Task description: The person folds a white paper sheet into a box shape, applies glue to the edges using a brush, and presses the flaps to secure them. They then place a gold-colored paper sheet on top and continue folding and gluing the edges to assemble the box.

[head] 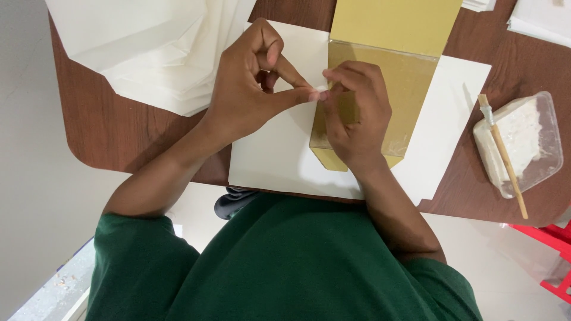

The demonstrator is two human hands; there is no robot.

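On gold envelope (380, 77), right hand (357, 119) hiding pinched item, left hand (250, 89)

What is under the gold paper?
A white sheet lies under the gold paper, on the brown table. The right hand covers part of it.

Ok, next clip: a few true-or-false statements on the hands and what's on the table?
1. The left hand and right hand meet fingertip to fingertip at the gold sheet's left edge. True.
2. The brush is in the left hand. False: it rests across the tub, untouched.
3. The gold sheet lies on a white card. True.
4. The tub stands left of the hands. False: it is to their right.
5. The shirt is red. False: green.
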